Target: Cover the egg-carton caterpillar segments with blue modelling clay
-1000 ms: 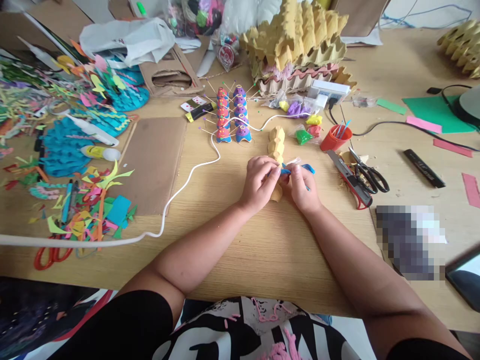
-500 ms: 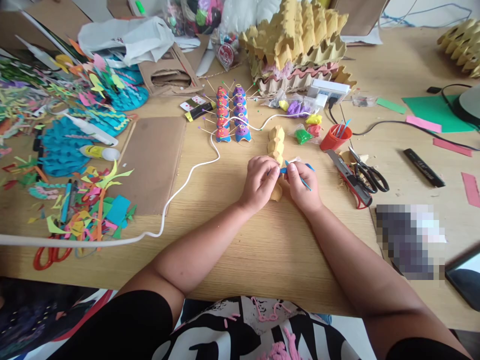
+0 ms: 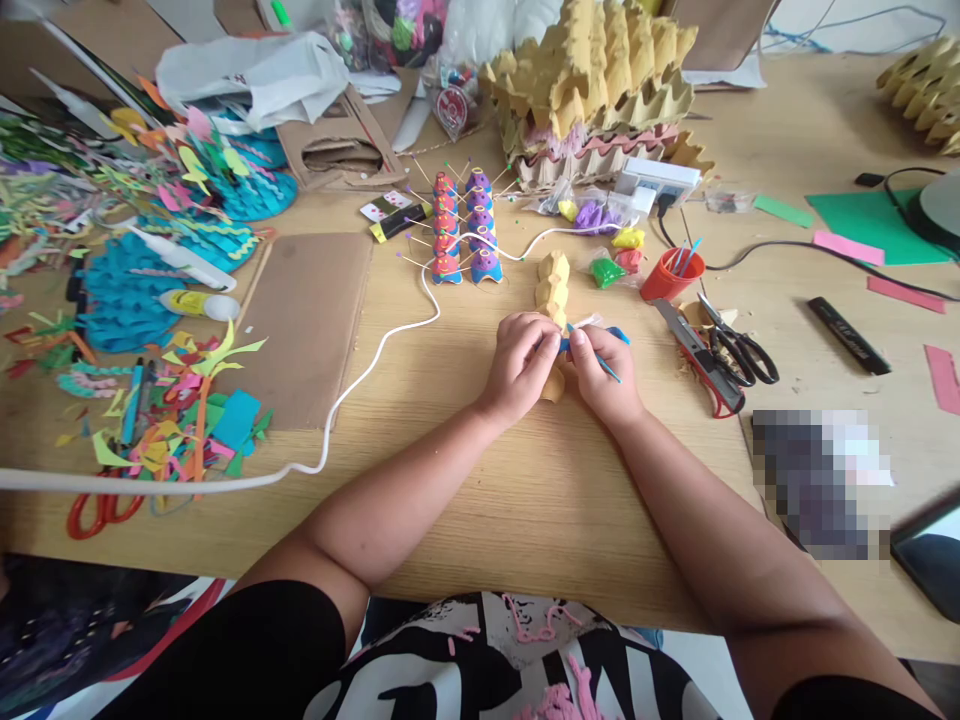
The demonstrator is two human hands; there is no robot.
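Wood-grain desk bearing 1 knobbly yellow pulp strip near centre.
Strip partly covered; right hand grips 1 slim, straight blue stick; left hand, fingers narrowed, pinches 1 small blue piece, material unclear.

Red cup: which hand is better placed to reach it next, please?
Probably the right hand: it is nearer to the red cup, though it holds a thin blue stick; the left hand is farther away.

Can read no word: only tiny pale characters on the black box, blurred marks on the round label, cropped block letters on the shirt.
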